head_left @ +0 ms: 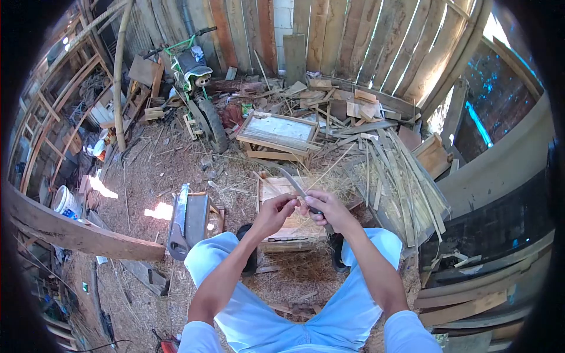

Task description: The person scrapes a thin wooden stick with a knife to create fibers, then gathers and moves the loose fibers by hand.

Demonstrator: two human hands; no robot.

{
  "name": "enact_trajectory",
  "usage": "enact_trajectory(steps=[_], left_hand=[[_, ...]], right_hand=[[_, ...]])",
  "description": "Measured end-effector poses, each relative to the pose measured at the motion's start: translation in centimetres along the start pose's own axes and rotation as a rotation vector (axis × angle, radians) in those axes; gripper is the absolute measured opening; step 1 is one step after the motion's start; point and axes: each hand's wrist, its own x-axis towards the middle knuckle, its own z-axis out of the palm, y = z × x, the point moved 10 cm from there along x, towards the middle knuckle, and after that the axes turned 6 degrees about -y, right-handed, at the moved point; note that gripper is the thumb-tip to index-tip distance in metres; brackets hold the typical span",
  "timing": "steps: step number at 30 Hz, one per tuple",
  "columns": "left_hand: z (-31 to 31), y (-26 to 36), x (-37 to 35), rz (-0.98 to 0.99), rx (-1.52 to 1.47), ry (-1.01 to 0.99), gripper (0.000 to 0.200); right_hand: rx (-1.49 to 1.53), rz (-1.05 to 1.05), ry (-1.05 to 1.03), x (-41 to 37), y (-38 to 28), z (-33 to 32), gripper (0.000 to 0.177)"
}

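My right hand is closed round the dark handle of a knife, whose curved blade points up and to the left. Close beside it, my left hand has its fingers pinched together near the blade; whatever they hold is too small to make out. Below both hands, between my knees, stands a low wooden block or crate with straw-like shavings on and around it.
A handsaw lies on a small stool at the left. Ahead are a wooden frame box, a small motorbike and scrap wood. Thin strips lie at the right; a beam crosses the left.
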Motion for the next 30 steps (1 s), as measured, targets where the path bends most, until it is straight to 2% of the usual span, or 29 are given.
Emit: enact_trajectory(steps=[2,4,6,8,11,16,20,23,26,30], left_hand=[[0.0,0.6,-0.4,0.011,0.035,0.003,0.023],[0.0,1.8,-0.7,0.064,0.012,0.047,0.023],[-0.3,0.9,-1.0,0.019,0.007,0.021,0.022],[0.0,0.5,-1.2,-0.019,0.000,-0.011,0.022],[0.0,0.7,-1.5,-0.058,0.039,-0.020,0.022],[0.8,1.7,-1.0,0.032,0.154,0.020,0.021],[0.3,2.0,-1.4,0.058,0.072,0.048,0.022],[0.5,2.3,-1.7,-0.025,0.087,0.001,0.022],[0.7,2.0,-1.7,-0.001,0.097,-0.035,0.022],[0.5,1.4,-1.9,-0.001,0.087,-0.026,0.021]], right_hand=[[0.077,0.029,-0.040,-0.4,-0.4,0.5,0.026],[0.112,0.054,0.035,-0.9,-0.6,0.1,0.026],[0.110,0.034,0.086,-1.3,-1.5,-1.7,0.030],[0.131,-0.085,0.150,-2.0,-3.2,-4.3,0.032],[0.167,-0.080,0.097,-2.3,-3.2,-3.8,0.033],[0.099,0.028,-0.018,-1.6,-0.6,-0.2,0.034],[0.097,0.050,-0.056,-1.2,-0.2,0.2,0.030],[0.118,-0.029,0.141,-1.9,-1.9,-3.2,0.029],[0.235,-0.049,0.090,-2.4,-2.8,-4.0,0.028],[0.238,-0.098,0.152,-3.1,-3.7,-6.1,0.028]])
